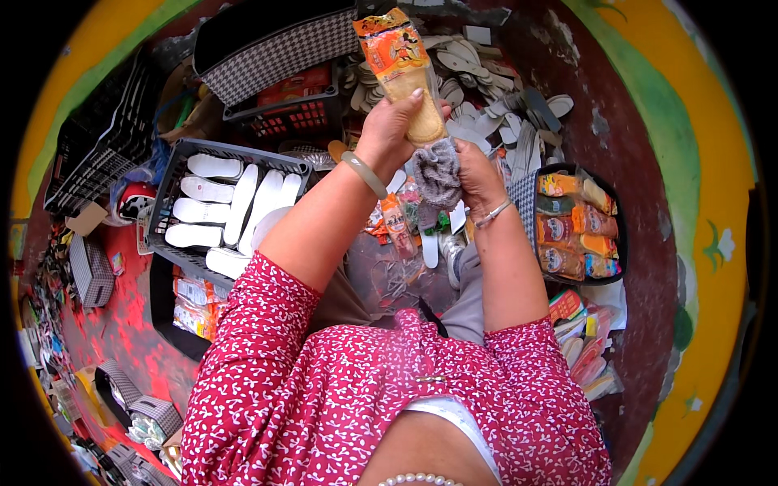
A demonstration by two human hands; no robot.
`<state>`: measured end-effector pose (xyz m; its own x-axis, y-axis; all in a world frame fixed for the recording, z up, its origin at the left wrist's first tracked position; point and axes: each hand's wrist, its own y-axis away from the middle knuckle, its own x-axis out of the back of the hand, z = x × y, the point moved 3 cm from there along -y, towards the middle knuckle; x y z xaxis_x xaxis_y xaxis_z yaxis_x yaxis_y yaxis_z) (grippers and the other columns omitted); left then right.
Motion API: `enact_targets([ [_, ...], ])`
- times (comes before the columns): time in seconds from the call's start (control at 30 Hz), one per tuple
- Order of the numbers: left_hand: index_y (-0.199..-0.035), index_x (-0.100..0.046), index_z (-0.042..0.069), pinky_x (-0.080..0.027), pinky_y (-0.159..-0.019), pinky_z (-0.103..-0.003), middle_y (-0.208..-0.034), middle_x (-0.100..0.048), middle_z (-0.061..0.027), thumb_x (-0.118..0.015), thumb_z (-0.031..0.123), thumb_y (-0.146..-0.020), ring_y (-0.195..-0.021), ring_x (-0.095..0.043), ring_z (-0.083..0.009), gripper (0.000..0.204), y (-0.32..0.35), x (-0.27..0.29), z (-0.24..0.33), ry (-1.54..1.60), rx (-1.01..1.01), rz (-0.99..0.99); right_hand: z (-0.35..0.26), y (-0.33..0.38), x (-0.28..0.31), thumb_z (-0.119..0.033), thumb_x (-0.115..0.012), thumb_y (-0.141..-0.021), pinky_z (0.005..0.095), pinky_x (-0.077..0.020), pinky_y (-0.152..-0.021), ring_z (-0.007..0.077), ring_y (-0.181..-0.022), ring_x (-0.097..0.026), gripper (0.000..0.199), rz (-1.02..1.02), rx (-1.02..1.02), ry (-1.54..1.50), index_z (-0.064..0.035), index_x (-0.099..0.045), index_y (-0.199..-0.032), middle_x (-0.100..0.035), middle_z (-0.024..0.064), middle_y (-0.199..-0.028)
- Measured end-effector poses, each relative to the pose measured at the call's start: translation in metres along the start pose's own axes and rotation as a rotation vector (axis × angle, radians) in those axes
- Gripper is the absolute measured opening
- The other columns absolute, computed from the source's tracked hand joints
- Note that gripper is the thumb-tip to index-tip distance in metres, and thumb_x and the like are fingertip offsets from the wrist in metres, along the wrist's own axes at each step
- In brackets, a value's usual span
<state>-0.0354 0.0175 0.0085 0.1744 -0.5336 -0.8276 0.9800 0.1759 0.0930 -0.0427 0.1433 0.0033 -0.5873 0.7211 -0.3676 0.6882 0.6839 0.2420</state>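
Note:
My left hand (391, 134) grips a pack of insoles (424, 117), its thumb lying across the front. The pack is clear plastic with a printed orange top, and a tan fuzzy insole shows through it. A crumpled grey cloth (438, 174) is bunched in my right hand (484, 174), whose fingers are closed around its right side. The cloth touches or sits right at the pack's lower end. I cannot tell how firmly they press together. Below my hands, an orange-printed pack (397, 227) lies on the floor beside a loose white insole (429, 249).
At the left, a dark plastic crate (182, 158) holds several white insoles. Loose pale insoles (462, 61) are heaped beyond my hands. On the right, a houndstooth bin (525, 215) holds several packs. A large houndstooth box (279, 61) stands far left, with stacked black crates (101, 134) nearby.

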Motion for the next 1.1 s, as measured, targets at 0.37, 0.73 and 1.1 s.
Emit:
enact_targets([
  [0.37,-0.121,-0.037,-0.005,-0.052,-0.081,-0.044,-0.101,-0.058,-0.0203,-0.047,0.012,-0.092,-0.095,-0.060,-0.0321,0.035,-0.018,0.029,0.025,-0.070,-0.211,0.077,0.015,-0.005,0.014,-0.008,-0.059,-0.082,0.0246,-0.0510,-0.067,0.0122,-0.073,-0.063,0.016,-0.129,-0.092,0.082,0.0000,-0.062,-0.095,-0.065,0.0054,-0.085],
  [0.73,-0.121,-0.039,-0.002,-0.048,-0.086,-0.042,-0.104,-0.055,-0.0163,-0.050,0.007,-0.088,-0.094,-0.058,-0.0283,0.036,-0.033,0.048,0.053,-0.074,-0.395,0.136,-0.043,0.014,0.058,-0.017,-0.056,-0.089,0.0279,-0.0495,-0.079,0.0160,-0.094,-0.059,0.024,0.274,0.580,-0.107,-0.0035,-0.055,-0.109,-0.059,0.0073,-0.109],
  [1.1,-0.122,-0.034,-0.009,-0.048,-0.086,-0.045,-0.108,-0.055,-0.0278,-0.033,0.022,-0.096,-0.093,-0.059,-0.0372,0.041,-0.021,0.039,0.012,0.080,0.037,0.256,0.008,-0.008,-0.016,0.013,-0.044,-0.069,0.0315,-0.0445,-0.089,0.0283,-0.100,-0.059,0.043,0.098,0.898,1.025,-0.0046,-0.061,-0.104,-0.062,0.0162,-0.104],
])
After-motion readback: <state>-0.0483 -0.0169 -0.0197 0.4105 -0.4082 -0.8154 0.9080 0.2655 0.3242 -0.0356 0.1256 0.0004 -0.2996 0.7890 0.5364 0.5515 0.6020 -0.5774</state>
